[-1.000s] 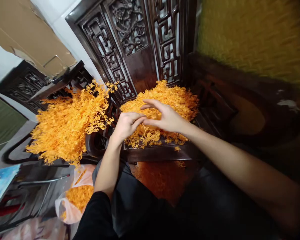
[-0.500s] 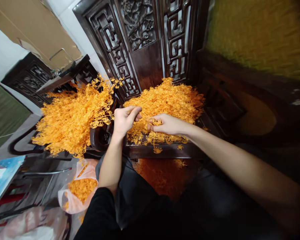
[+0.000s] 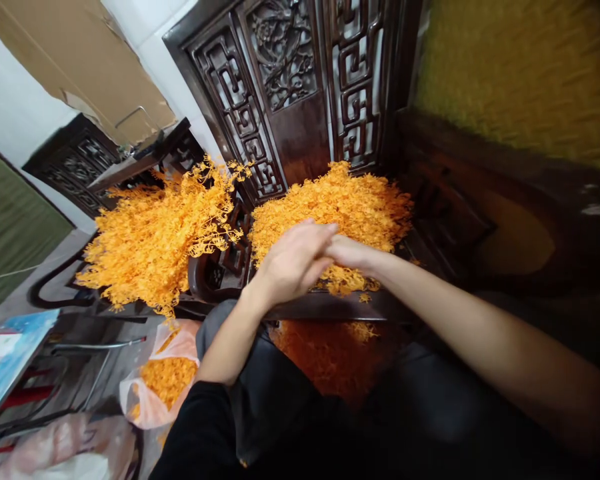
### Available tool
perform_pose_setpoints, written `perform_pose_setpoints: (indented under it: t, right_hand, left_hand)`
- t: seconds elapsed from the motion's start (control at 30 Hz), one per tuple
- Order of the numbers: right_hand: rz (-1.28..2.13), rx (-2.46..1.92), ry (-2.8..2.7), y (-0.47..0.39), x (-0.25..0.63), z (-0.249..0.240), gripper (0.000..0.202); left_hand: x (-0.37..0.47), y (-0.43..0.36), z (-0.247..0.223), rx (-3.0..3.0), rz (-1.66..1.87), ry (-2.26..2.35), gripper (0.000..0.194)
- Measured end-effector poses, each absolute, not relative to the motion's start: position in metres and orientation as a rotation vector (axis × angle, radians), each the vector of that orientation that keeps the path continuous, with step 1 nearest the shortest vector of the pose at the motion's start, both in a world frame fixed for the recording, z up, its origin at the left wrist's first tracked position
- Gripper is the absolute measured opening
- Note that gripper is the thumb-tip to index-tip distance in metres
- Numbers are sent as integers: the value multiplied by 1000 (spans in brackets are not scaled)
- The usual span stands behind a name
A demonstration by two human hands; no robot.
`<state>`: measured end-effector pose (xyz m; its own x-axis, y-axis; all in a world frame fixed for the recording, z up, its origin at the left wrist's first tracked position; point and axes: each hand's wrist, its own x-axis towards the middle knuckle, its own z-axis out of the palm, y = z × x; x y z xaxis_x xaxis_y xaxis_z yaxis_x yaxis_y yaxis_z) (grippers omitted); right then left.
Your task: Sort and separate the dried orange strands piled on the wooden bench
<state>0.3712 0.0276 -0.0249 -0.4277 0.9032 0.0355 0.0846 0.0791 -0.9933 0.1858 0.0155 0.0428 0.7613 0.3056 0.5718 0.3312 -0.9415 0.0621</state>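
A heap of orange plastic flower-like pieces [image 3: 330, 193] lies on the dark wooden seat [image 3: 300, 308] in front of me. Over its near side my left hand [image 3: 293, 260] reaches across, fingers stretched out and thumb apart, slightly blurred. It covers the fingers of my right hand [image 3: 350, 252], which comes in from the right; the two hands touch or overlap. Whether the right fingers hold a piece is hidden. To the left, a large bunch of orange branching stems [image 3: 155, 240] rests over the chair's arm.
A pink plastic bag [image 3: 153, 407] with loose orange pieces stands on the floor at left, near another plastic bag [image 3: 80, 447]. Carved dark wooden backs [image 3: 300, 133] rise behind the heap. A blue-topped table [image 3: 15, 360] stands at far left, a cardboard sheet [image 3: 80, 60] above.
My left hand has moved right, from a closed pinch beside the heap to stretched fingers over my right hand. The orange strands seen earlier in my right fingers are now hidden.
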Motion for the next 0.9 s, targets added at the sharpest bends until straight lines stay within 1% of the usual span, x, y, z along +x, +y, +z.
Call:
perform_pose_setpoints:
  t: [0.07, 0.13, 0.23, 0.33, 0.47, 0.57, 0.67, 0.73, 0.8, 0.9]
  right_hand:
    - [1507, -986, -1599, 27, 373, -27, 15]
    - [1576, -1018, -1595, 26, 376, -26, 15]
    - [1649, -1041, -1716, 25, 384, -19, 27]
    - [1670, -963, -1869, 25, 392, -8, 40]
    - [1491, -937, -1826, 25, 402, -3, 42]
    - [1428, -1001, -1863, 26, 406, -4, 44]
    - [1402, -1007, -1898, 26, 409, -4, 46]
    - [1419, -973, -1924, 26, 408, -4, 47]
    - [1440, -953, -1923, 27, 407, -6, 46]
    - [1457, -978, -1851, 29, 407, -11, 45]
  left_hand:
    - [193, 11, 35, -2999, -809, -508, 76]
    - [193, 17, 23, -2985, -751, -675, 85]
    - [183, 30, 8, -2935, -562, -926, 89]
    - [171, 34, 4, -2918, -396, -1007, 89]
    - [162, 29, 10, -2996, -360, -1024, 77]
    - [157, 27, 16, -3132, -312, -1014, 65]
    - [154, 27, 19, -3238, -263, -931, 52]
    - [153, 27, 19, -3252, -232, -893, 48]
    - [153, 29, 17, -3205, -195, -917, 47]
    - [148, 35, 12, -3057, -96, -1002, 33]
